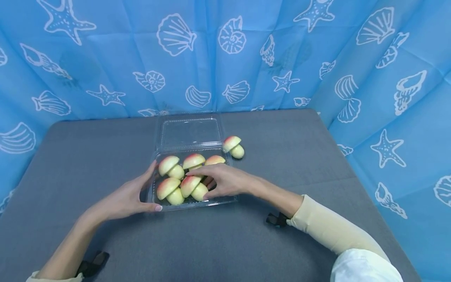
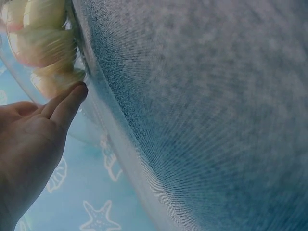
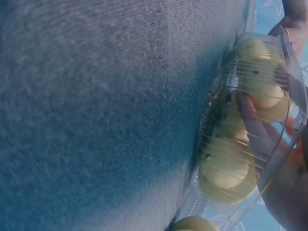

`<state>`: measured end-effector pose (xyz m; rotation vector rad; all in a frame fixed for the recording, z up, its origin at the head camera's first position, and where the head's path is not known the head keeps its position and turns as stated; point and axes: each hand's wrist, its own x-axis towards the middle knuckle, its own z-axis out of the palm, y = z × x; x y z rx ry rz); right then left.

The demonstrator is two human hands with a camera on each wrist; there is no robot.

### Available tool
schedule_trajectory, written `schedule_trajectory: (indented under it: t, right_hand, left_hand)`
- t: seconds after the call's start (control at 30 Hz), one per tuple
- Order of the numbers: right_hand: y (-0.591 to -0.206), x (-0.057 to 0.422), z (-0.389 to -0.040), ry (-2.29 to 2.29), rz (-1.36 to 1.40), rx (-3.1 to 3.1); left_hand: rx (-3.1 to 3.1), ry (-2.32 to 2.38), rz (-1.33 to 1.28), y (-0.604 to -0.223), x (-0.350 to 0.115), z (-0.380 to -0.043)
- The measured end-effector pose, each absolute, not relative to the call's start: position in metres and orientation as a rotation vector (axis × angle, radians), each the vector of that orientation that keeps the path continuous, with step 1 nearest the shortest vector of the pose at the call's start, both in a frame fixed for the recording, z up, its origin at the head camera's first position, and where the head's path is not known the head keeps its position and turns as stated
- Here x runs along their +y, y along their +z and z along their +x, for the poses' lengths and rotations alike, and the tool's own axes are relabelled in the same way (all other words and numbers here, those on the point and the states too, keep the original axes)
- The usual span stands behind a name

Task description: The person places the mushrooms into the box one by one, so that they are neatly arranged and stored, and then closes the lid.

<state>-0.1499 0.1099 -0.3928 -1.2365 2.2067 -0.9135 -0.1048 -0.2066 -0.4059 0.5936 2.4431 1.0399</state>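
Note:
A clear plastic clamshell box (image 1: pixel 220 201) lies on the table with its lid (image 1: pixel 192 132) folded back. Inside sit several mushroom-shaped pieces (image 1: pixel 169 188) with pale stems and cream caps blushed red. My right hand (image 1: pixel 227 180) reaches in over the front edge, thumb and fingers pinching the front-middle mushroom-shaped piece (image 1: pixel 189 185). My left hand (image 1: pixel 127 197) touches the box's left side, thumb along the front corner and fingers stretched along the side; in the left wrist view its straight fingers (image 2: pixel 70 106) meet the clear wall. The right hand partly hides the back-right piece (image 1: pixel 215 159).
One more mushroom-shaped piece (image 1: pixel 237 151) lies outside the box, by its back right corner. Grey cloth covers the table (image 1: pixel 289 156). A blue curtain (image 1: pixel 204 74) with white shell prints hangs behind and at the sides. Black straps (image 1: pixel 93 264) are at both wrists.

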Motion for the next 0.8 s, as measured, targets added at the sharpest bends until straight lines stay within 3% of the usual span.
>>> schedule_trajectory:
  t: [0.53,0.8]
  right_hand:
    - [-0.3899,0.111,-0.1557,-0.664,-1.502,2.244]
    - [-0.3873,0.1143,-0.1553,-0.714,-1.396,2.149]
  left_hand:
    - [2.47,1.028,0.601,-0.4041,-0.206,-0.1049]
    - [2.461,1.042,0.605,-0.4062,-0.2053,-0.1025]
